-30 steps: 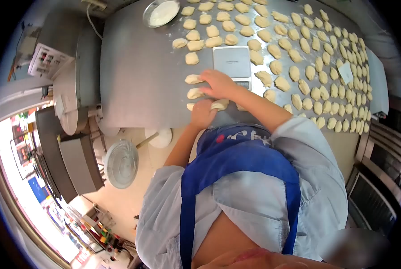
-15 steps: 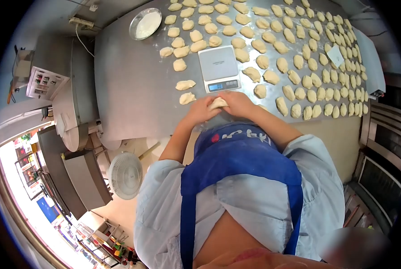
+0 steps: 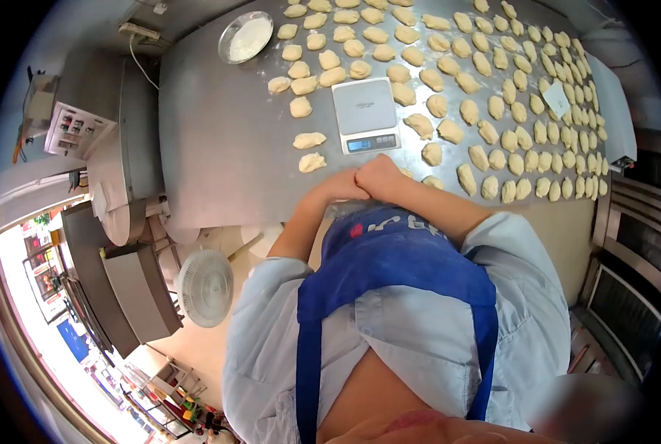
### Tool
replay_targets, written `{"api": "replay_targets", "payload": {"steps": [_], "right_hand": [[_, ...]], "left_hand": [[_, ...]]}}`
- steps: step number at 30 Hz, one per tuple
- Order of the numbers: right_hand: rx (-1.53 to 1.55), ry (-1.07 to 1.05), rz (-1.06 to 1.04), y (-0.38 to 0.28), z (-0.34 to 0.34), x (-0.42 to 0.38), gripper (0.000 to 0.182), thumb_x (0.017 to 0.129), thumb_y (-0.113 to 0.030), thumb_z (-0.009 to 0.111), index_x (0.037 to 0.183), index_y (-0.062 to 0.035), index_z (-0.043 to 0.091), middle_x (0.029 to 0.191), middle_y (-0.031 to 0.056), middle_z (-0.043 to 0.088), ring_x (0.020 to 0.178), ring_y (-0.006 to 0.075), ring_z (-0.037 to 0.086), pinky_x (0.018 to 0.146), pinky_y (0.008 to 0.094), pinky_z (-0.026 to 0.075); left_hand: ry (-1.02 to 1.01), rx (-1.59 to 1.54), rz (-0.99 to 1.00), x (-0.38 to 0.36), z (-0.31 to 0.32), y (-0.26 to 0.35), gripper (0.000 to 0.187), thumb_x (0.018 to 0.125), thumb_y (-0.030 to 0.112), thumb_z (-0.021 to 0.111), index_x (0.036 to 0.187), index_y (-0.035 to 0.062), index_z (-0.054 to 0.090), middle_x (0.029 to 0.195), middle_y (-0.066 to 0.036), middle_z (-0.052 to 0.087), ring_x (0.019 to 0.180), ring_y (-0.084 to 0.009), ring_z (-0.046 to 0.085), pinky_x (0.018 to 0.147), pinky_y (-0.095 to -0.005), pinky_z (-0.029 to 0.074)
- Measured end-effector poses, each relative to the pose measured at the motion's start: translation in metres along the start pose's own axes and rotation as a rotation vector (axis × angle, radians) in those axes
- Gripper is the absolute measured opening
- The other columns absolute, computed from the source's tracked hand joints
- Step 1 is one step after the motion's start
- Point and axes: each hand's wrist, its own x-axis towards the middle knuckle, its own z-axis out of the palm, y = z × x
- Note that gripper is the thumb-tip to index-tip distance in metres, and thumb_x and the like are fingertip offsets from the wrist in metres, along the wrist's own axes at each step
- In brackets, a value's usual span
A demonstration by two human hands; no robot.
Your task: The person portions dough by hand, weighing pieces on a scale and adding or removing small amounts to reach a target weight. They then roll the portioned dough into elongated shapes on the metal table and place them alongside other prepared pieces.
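My left hand (image 3: pixel 345 185) and my right hand (image 3: pixel 378 176) are pressed together at the table's near edge, just below the kitchen scale (image 3: pixel 365 107). Both are closed, the right curled like a fist against the left. The piece of dough that showed between them a moment earlier is now hidden by the fingers. Left of the scale lie two dough pieces, one lumpy (image 3: pixel 312 163) and one longer (image 3: pixel 309 140). The scale has a light plate and a lit blue display; nothing sits on its plate.
Several rows of dough pieces (image 3: pixel 469 112) cover the middle and right of the metal table (image 3: pixel 219 140). A bowl of white flour (image 3: pixel 246 38) stands at the back left. A pale card (image 3: pixel 557 99) lies among the dough on the right. A fan (image 3: pixel 206 288) stands below, left of me.
My hands have closed over the piece of dough, which was visible between the fingers before. The right hand has rolled into a fist, and the whole view has shifted slightly.
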Motion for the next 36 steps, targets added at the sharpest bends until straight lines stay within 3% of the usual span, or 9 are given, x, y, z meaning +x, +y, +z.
{"api": "replay_targets", "payload": {"steps": [2,8,12,14,16,19,22,25,36], "right_hand": [[0.01,-0.039,0.018,0.005,-0.008,-0.005,0.009,0.076,-0.019,0.067,0.072,-0.012,0.07,0.071,0.0111,0.069,0.066,0.0284,0.068,0.06,0.0406,0.05],[0.154,0.004,0.005,-0.001,-0.01,-0.012,0.01,0.077,-0.019,0.066,0.075,-0.011,0.071,0.075,0.0143,0.069,0.07,0.0319,0.069,0.06,0.0458,0.052],[0.508,0.014,-0.15,-0.025,-0.06,-0.014,0.034,0.083,-0.029,0.066,0.112,-0.0116,0.065,0.094,0.0162,0.069,0.085,0.0364,0.068,0.068,0.0496,0.052],[0.549,0.033,0.067,-0.019,-0.115,0.001,0.056,0.084,-0.038,0.068,0.131,-0.0108,0.054,0.105,0.0164,0.067,0.093,0.0392,0.066,0.077,0.0501,0.053],[0.433,0.323,0.17,0.024,-0.094,0.032,0.072,0.081,-0.04,0.072,0.142,-0.0114,0.047,0.116,0.0164,0.064,0.101,0.0366,0.064,0.082,0.0463,0.053],[-0.206,0.241,0.141,0.059,-0.052,0.049,0.07,0.077,-0.036,0.075,0.138,-0.0102,0.051,0.128,0.0146,0.058,0.115,0.0346,0.058,0.097,0.0453,0.046],[-0.07,0.555,-0.127,0.04,-0.017,0.046,0.063,0.076,-0.029,0.074,0.133,-0.0103,0.055,0.132,0.0135,0.055,0.122,0.0338,0.053,0.108,0.0467,0.037],[0.378,0.303,-0.215,0.008,0.005,0.034,0.053,0.078,-0.025,0.072,0.127,-0.01,0.057,0.124,0.0124,0.059,0.118,0.0322,0.056,0.104,0.0478,0.039],[0.377,0.025,0.01,0.013,0.012,-0.005,0.028,0.079,-0.021,0.068,0.105,-0.0103,0.061,0.094,0.0139,0.067,0.088,0.0358,0.066,0.072,0.0479,0.053]], "left_hand": [[-0.176,0.188,-0.384,0.007,-0.001,0.013,0.035,0.075,0.037,0.068,0.092,0.0066,0.073,0.09,-0.018,0.071,0.086,-0.0359,0.068,0.075,-0.0431,0.052],[-0.01,1.024,-0.264,0.0,0.004,0.033,0.024,0.08,0.029,0.065,0.084,0.0073,0.075,0.086,-0.017,0.072,0.086,-0.0328,0.07,0.073,-0.0422,0.054],[-0.116,0.93,-0.354,0.003,0.004,-0.002,0.034,0.077,0.03,0.07,0.101,0.0059,0.072,0.1,-0.021,0.07,0.091,-0.0348,0.069,0.076,-0.0442,0.054],[0.457,-0.367,0.331,0.001,0.036,-0.091,0.057,0.075,0.032,0.075,0.122,0.0049,0.059,0.116,-0.023,0.063,0.1,-0.0366,0.065,0.082,-0.0444,0.053],[0.436,0.149,0.186,-0.009,0.025,-0.012,0.064,0.074,0.031,0.077,0.128,0.0049,0.053,0.12,-0.024,0.06,0.104,-0.0369,0.062,0.086,-0.0441,0.051],[0.4,0.614,-0.012,-0.019,0.022,-0.009,0.066,0.075,0.028,0.079,0.129,0.0016,0.053,0.128,-0.02,0.057,0.118,-0.0376,0.053,0.1,-0.045,0.043],[0.475,0.7,0.024,-0.032,0.02,-0.048,0.06,0.076,0.027,0.077,0.126,0.0052,0.052,0.117,-0.019,0.061,0.11,-0.0393,0.057,0.09,-0.0477,0.046],[0.568,0.71,-0.154,-0.039,0.027,-0.056,0.048,0.08,0.027,0.073,0.119,0.0046,0.056,0.117,-0.018,0.061,0.108,-0.0399,0.057,0.087,-0.048,0.047],[0.344,-0.259,-0.364,-0.049,0.015,-0.006,0.041,0.09,0.038,0.067,0.115,0.0055,0.064,0.087,-0.003,0.064,0.07,-0.0099,0.059,0.059,-0.0246,0.051]]}}
